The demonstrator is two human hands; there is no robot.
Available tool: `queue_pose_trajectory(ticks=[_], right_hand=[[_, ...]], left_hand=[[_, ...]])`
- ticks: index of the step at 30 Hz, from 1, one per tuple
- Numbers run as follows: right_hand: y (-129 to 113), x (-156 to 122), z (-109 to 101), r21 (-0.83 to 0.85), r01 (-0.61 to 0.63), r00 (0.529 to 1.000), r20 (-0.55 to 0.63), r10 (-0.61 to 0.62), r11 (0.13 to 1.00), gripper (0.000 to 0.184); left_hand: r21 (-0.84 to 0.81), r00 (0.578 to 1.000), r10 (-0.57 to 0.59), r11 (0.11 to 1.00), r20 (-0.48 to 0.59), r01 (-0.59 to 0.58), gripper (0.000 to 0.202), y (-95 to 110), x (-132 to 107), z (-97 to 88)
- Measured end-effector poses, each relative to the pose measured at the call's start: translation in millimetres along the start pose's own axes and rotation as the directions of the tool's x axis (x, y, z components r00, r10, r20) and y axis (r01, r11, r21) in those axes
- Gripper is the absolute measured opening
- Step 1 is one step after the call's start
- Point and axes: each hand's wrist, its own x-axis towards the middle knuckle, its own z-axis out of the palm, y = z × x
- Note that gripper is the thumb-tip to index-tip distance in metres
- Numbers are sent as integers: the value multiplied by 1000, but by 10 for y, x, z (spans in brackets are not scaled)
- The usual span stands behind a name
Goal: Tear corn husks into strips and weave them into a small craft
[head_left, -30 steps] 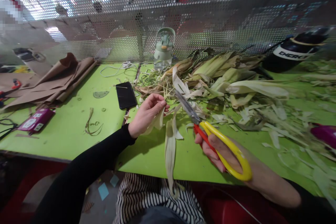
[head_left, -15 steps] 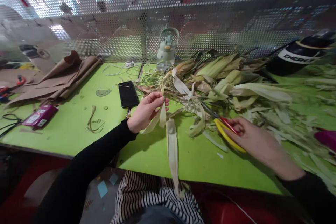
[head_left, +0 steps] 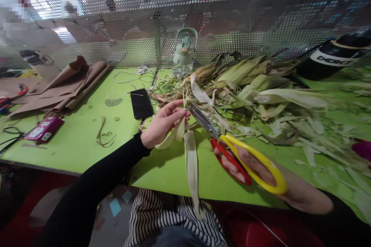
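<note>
In the head view, black capitals starting "ENER" mark the white band [head_left: 327,59] of a black bottle [head_left: 314,71] at our far right; the remaining letters are hard to read. Our left hand [head_left: 162,124] pinches a pale corn husk strip [head_left: 180,128] between thumb and fingertips above the green table [head_left: 162,173], its tail hanging below the grip. Our right hand [head_left: 256,164] grips yellow-and-red scissors [head_left: 215,134], fingers through the handles, blades pointing just beside the pinch. Behind, a pale-green drinking bottle [head_left: 184,54] stands near the husk pile [head_left: 246,73]; we cannot tell what either bottle holds.
</note>
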Motion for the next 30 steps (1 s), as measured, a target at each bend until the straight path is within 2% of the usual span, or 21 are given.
queue_pose_trajectory(ticks=[4,16,30], right_hand=[[-4,-5,15,59,-102,992,78,98,993,59],[154,-18,-24,10,-61,982,181,58,998,60],[-8,-32,4,21,-111,988,106,108,994,57]], left_hand=[[-21,1000,-1,1000,-16,1,27,7,-5,12],[-19,998,24,999,-59,-25,28,-2,4,30],[67,999,43,997,-6,-42,30,-45,-3,2]])
